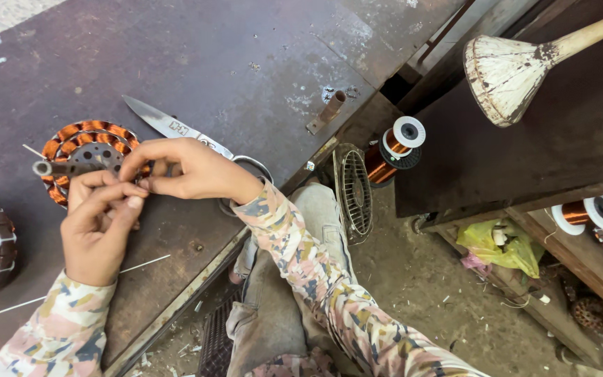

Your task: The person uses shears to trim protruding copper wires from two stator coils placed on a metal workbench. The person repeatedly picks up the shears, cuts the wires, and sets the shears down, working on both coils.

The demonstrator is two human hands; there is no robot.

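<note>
Over the round copper-wound stator (85, 157), left hand (99, 227) and right hand (190, 171) pinch something unseen, grips closed.

Crumpled yellow-green plastic bag (500, 246) on floor at right, beside lower shelf (581, 258)

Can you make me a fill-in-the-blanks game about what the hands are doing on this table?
1. Both hands, left hand and right hand, meet over a round stator wound with ____ coloured wire.
2. The scissors lie on the ____ table.
3. The spool beside the table has a ____ end cap.

Missing words: copper; metal; white
</note>
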